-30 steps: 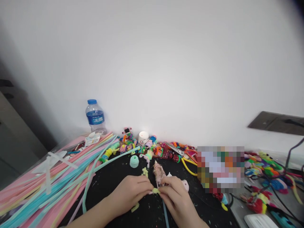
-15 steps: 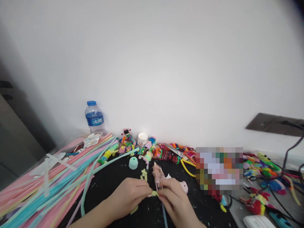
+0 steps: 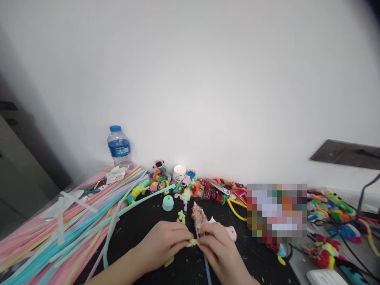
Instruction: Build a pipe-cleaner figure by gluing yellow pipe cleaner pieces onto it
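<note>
Between the fingertips of both hands is a short piece of pale yellow pipe cleaner (image 3: 194, 241). My left hand (image 3: 169, 239) pinches its left end, and my right hand (image 3: 218, 245) pinches the right end. Just beyond the fingers lies a glue gun with a crusted, glue-covered nozzle (image 3: 198, 215); its pink body (image 3: 230, 232) is partly hidden behind my right hand. A pale blue glue stick (image 3: 207, 269) runs down between my wrists. Small yellow twisted pipe-cleaner pieces (image 3: 181, 216) rest above my left hand, near a mint-green coil (image 3: 168, 203).
Long pastel pipe cleaners (image 3: 74, 229) fill the left side. A water bottle (image 3: 119, 147) and a paper cup (image 3: 179, 173) stand by the wall. Finished pipe-cleaner figures line the back, with scissors (image 3: 236, 209) among them. Cables and a white device (image 3: 323, 277) lie at right.
The view has shifted slightly, so everything sits a little further right. Both hands keep their pinch on the yellow piece, with only small finger movement.
</note>
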Demonstrator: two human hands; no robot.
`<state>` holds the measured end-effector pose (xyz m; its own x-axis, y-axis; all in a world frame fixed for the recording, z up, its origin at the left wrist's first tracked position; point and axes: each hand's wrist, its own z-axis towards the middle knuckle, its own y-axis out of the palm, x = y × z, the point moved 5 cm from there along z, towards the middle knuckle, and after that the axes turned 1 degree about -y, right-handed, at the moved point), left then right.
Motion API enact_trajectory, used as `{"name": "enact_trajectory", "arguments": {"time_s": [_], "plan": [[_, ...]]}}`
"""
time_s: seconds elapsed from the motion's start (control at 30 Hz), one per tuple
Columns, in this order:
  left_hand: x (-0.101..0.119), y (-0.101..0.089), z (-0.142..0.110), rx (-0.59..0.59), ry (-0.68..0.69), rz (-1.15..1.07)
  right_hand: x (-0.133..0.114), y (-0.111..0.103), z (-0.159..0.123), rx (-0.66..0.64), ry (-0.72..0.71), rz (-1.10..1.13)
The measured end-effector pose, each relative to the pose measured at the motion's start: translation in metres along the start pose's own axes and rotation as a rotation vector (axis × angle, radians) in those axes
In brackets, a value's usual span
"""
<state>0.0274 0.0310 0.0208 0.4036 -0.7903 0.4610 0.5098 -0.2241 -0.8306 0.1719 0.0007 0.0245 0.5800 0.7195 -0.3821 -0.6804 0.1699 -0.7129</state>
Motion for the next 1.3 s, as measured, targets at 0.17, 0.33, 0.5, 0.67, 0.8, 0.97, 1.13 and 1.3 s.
{"name": "enact_trajectory", "arguments": {"time_s": [0.17,0.33,0.5,0.67,0.8,0.97,1.13,1.3], "plan": [[0.0003,0.0013,-0.0005,-0.014,0.012,0.016,-0.0003,-0.0001,0.0010,0.000,0.010,0.015],[-0.0007,0.0034,-0.0021,-0.023,0.030,0.046,-0.0026,-0.0012,0.0024,0.000,0.007,0.017],[-0.0020,0.0044,-0.0026,-0.021,0.037,0.036,-0.0027,0.0006,0.0015,-0.014,0.014,0.035],[-0.0030,0.0038,-0.0013,-0.024,-0.004,0.002,-0.0016,0.0017,0.0009,-0.021,0.010,0.043],[-0.0028,0.0033,-0.0016,-0.009,-0.043,-0.041,-0.0010,0.0019,0.0009,-0.025,0.019,0.053],[-0.0026,0.0042,-0.0016,-0.007,-0.045,-0.072,-0.0019,-0.0001,0.0025,-0.013,0.021,0.054],[-0.0038,0.0038,-0.0007,0.003,-0.043,-0.094,-0.0036,-0.0022,0.0041,0.003,0.018,0.027],[-0.0035,0.0036,0.0000,0.002,-0.037,-0.091,-0.0037,-0.0025,0.0033,0.010,0.009,0.025]]}}
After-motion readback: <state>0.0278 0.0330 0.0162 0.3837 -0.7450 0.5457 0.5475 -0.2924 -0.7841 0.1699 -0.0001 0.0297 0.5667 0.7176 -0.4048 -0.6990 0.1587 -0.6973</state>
